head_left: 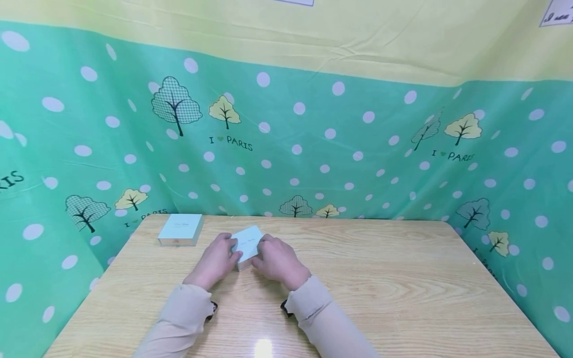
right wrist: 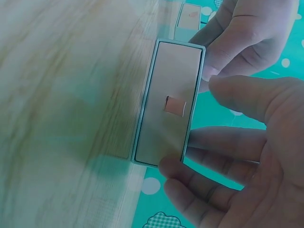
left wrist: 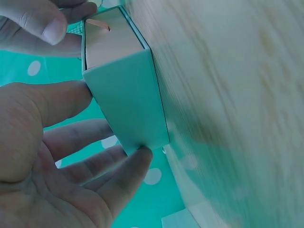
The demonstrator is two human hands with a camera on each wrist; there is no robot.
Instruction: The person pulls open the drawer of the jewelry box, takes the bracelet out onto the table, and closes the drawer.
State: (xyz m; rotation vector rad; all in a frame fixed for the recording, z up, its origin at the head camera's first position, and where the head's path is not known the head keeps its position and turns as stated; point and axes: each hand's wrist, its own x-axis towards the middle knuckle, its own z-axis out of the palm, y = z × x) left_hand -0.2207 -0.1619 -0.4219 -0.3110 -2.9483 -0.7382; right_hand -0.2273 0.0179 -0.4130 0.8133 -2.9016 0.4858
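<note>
Holding the pale-blue box (head_left: 248, 240) between them, the left hand (head_left: 217, 259) and right hand (head_left: 278, 259) sit near the tabletop's (head_left: 380, 288) far edge in head view, room rightward, a second box (head_left: 180, 228) leftward. Left wrist view: grip part-spread round one side. Right wrist view: likewise opposite.

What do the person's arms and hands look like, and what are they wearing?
The left hand and right hand wear no gloves. The left sleeve and right sleeve are pale beige-grey, reach the wrists and look wrinkled. A black thing peeks from under the left one, another under the right.
</note>
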